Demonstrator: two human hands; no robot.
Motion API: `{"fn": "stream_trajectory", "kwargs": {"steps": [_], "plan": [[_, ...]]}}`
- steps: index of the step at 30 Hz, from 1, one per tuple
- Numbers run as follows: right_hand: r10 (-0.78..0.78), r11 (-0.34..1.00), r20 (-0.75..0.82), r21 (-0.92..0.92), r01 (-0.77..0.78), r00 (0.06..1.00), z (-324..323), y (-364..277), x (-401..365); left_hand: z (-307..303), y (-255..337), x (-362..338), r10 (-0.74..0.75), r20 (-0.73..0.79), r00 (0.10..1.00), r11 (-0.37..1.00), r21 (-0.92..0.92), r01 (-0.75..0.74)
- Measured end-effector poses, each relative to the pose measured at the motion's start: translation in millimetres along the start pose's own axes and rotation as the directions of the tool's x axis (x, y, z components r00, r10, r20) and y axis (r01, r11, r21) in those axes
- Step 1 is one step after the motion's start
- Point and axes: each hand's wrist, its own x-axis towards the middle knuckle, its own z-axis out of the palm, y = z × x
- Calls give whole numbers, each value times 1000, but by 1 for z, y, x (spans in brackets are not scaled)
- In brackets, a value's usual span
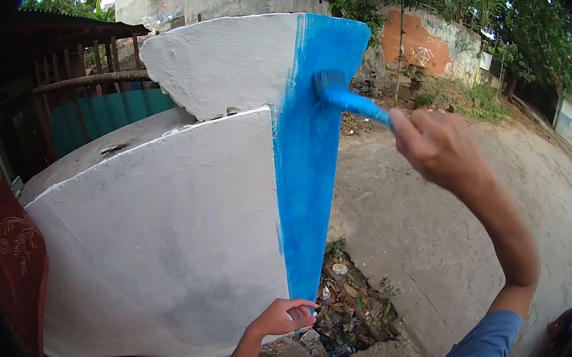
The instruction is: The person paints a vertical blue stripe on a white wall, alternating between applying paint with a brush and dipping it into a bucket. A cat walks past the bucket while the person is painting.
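Note:
My right hand [431, 147] is closed round the blue handle of a paintbrush [354, 103]. The brush's dark bristles press against the upper part of a blue-painted strip [305, 180] on a concrete wall. Beside that strip, the rest of the wall [159, 228] is whitish and bare of blue. Low down, near the strip's bottom end, my left hand [285, 316] hovers with its fingers loosely curled and apart. No held object shows in it, and some blue marks its fingertips.
Leaves, stones and litter fill a ditch [350, 300] at the wall's foot. A concrete path [423, 238] runs along the right. Dark red patterned cloth [11, 250] hangs at the left edge. Behind stand a wooden shed [85, 59] and an orange-painted wall section [420, 44].

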Motion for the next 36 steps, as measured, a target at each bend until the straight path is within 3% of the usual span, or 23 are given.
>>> {"fn": "stream_trajectory", "kwargs": {"steps": [4,6,10,14,16,17,19,20,27,36], "plan": [[-97,985,24,143,93,995,-23,-14,-11,1,0,5,24,15,1000,1000,-17,-23],[-181,951,138,277,138,974,-30,-14,-9,1,1,8,21,21,1000,1000,-5,-20],[-211,954,107,238,181,972,-15,-3,9,2,2,11,61,22,998,998,-33,-60],[-154,986,33,68,151,988,-15,22,40,-1,1,11,47,6,999,999,-26,-46],[-78,996,-138,25,83,987,-21,33,50,-3,-1,10,72,-7,997,997,-21,-72],[-79,996,-140,29,84,987,-25,39,55,-4,0,9,69,-10,998,997,-21,-69],[-87,996,-393,-42,76,915,-32,47,60,-7,3,9,43,-14,999,999,1,-43],[-88,996,-396,-41,78,914,-36,45,61,-7,3,9,44,-17,999,999,1,-44],[-55,998,-180,-41,48,982,-18,-13,34,-13,-3,10,34,-31,999,999,-17,-34],[-234,955,113,213,207,966,-24,-58,-10,-12,-3,17,44,-10,999,999,13,-44]]}}
